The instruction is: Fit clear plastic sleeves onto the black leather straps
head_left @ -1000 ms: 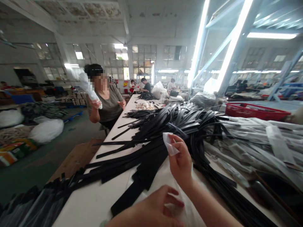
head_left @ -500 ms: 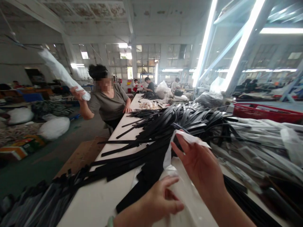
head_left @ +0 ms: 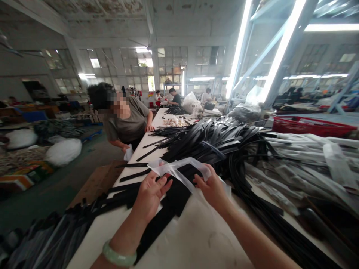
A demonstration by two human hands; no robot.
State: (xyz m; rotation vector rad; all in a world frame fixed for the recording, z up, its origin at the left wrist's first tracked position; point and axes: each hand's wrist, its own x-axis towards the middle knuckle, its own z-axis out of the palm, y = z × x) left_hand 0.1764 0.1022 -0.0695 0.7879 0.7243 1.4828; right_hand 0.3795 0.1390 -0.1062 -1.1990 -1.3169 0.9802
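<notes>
A translucent white plastic bag is stretched between my hands, its mouth spread wide above the table. My left hand has the left side of the rim at its fingertips, the index finger partly behind the film. On the other side, my right hand pinches the rim between thumb and fingers. The bag's body hangs down toward me over the pale tabletop. Flat black strips lie beneath and behind my hands, running into a large heap of glossy black strips farther back.
Long translucent plastic sleeves cover the table's right side, with a red crate behind. A co-worker leans at the left table edge, holding white plastic low. Bundled wrapped strips sit at lower left, near a cardboard sheet.
My left hand has risen and moved left onto the rim; my right hand shifted slightly left. The bag's mouth is now spread. The co-worker has lowered the raised white bundle and bent forward.
</notes>
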